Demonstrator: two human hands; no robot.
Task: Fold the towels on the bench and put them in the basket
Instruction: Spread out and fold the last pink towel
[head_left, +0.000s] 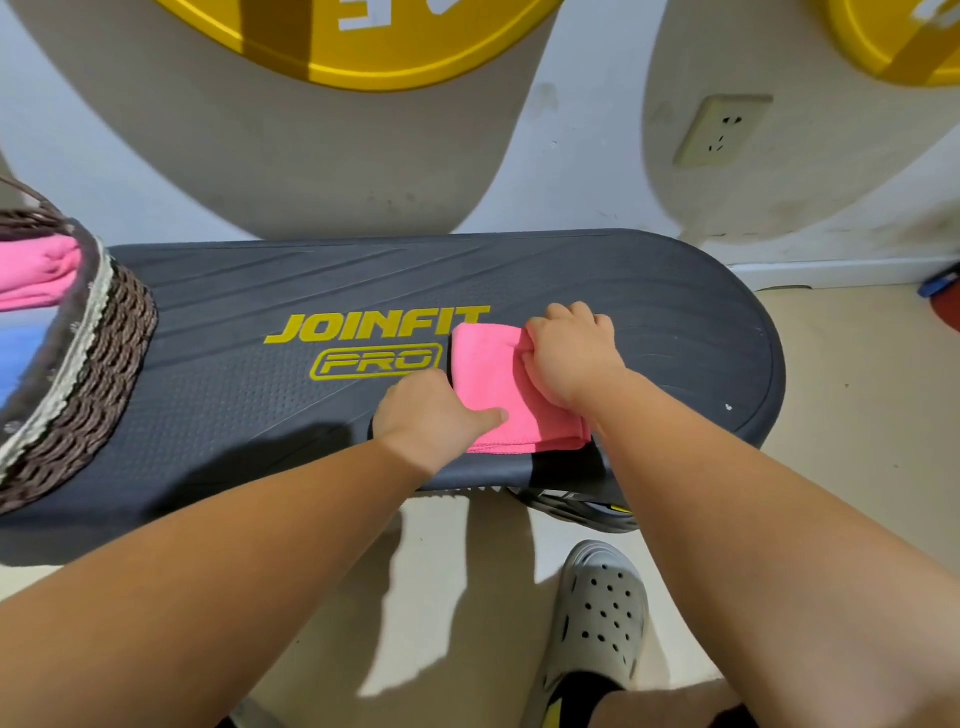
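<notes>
White wall (587, 156) up ahead, scuffed low down. A socket (722, 130) sits tilted in a grey patch (821, 166) of paint. Left of the socket, a bigger grey shape (260, 156), rounded, capped by a yellow disc (363, 47) with white lettering. Up and right of the socket, a second disc (893, 41). Below the socket, white skirting (831, 274), then pale beige floor (857, 415), sharp shadows across it.

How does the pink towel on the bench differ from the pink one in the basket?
The towel on the bench lies flat as a folded rectangle; the towel in the basket shows only partly behind the basket rim. The left hand and right hand hold the towel on the bench; no hand touches the towel in the basket. Both are pink.
</notes>
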